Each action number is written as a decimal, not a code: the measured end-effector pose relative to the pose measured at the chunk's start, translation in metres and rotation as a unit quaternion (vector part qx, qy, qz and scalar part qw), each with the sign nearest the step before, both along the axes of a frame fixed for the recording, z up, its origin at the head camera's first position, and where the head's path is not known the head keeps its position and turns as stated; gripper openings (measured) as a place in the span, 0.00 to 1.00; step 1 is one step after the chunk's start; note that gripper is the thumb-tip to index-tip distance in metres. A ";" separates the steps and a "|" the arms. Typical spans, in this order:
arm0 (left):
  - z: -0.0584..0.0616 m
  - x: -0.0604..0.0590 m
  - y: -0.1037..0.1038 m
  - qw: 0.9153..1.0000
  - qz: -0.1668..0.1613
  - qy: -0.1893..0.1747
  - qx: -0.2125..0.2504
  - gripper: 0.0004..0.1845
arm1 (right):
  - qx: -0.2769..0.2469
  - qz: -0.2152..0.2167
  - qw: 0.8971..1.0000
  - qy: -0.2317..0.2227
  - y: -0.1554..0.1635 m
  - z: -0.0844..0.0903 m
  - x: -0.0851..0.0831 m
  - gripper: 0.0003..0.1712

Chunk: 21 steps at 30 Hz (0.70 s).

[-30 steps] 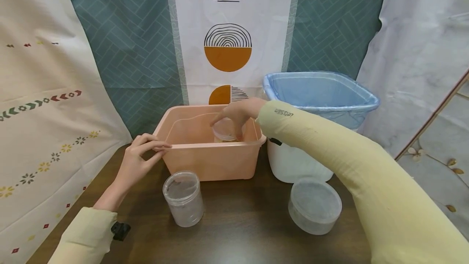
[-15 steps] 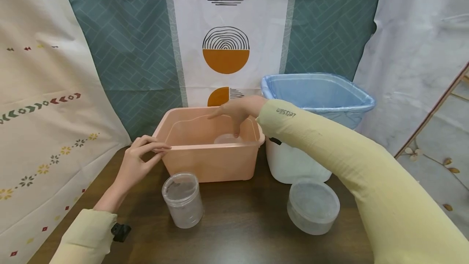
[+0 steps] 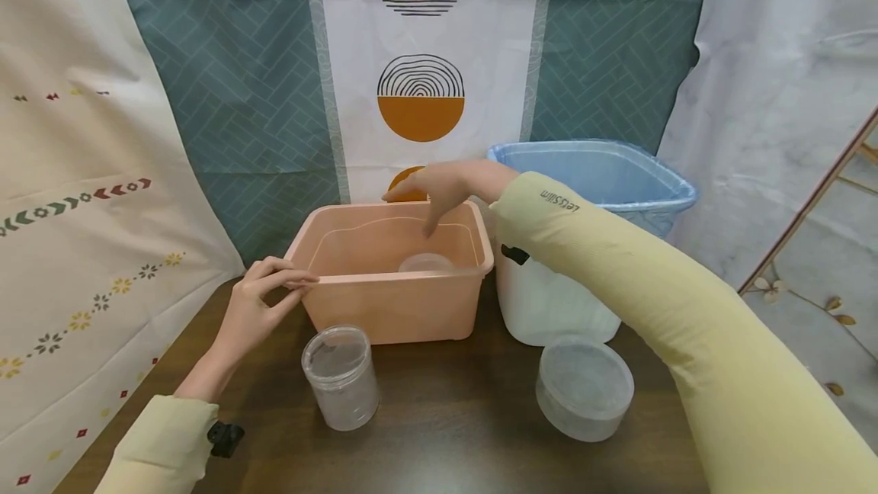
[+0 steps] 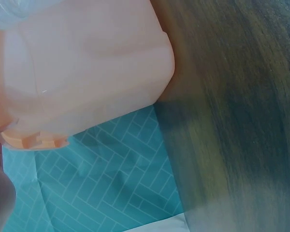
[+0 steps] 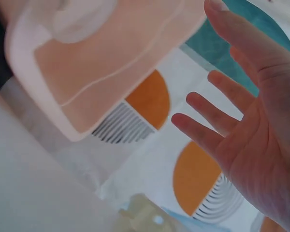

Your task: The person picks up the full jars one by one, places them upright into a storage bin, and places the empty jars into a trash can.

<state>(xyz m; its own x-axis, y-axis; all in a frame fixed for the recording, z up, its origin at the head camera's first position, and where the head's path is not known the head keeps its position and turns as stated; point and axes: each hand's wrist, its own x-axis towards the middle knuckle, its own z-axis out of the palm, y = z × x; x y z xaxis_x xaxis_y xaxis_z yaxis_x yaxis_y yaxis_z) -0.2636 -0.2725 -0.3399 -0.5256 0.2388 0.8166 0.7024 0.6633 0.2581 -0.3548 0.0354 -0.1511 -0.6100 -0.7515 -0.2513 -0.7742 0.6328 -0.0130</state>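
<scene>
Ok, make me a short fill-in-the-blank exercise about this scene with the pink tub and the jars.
The left hand grips the rim of the ____ tub.
The right hand hovers open above the tub and holds ____.
A clear container lies ____ the tub.
The bin beside the tub has a ____ liner.

Missing words: pink; nothing; inside; blue

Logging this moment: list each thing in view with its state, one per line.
Right hand: open, above the tub, holding nothing.
Left hand: pinching the tub's rim.
Tub: upright, one clear lid inside.
Jar: upright, open.
Round container: upright.
Bin: lined with a blue bag.
</scene>
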 end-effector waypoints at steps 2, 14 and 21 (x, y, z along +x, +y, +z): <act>0.000 0.000 0.000 1.000 0.000 -0.001 0.001 0.18 | -0.024 0.002 1.000 0.003 0.004 0.007 0.002 0.49; -0.001 0.001 -0.001 1.000 -0.004 -0.007 0.002 0.18 | -0.199 -0.049 0.979 0.015 0.045 0.053 0.014 0.44; 0.000 0.001 0.000 1.000 -0.007 -0.003 0.003 0.18 | -0.262 -0.069 0.962 0.037 0.079 0.073 0.028 0.43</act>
<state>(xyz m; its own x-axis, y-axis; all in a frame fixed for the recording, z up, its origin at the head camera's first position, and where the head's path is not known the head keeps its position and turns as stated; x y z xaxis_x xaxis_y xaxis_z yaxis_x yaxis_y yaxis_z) -0.2629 -0.2730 -0.3404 -0.5278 0.2411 0.8144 0.7094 0.6525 0.2665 -0.3272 0.1141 -0.0777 -0.7147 -0.6736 0.1884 -0.6944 0.6513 -0.3059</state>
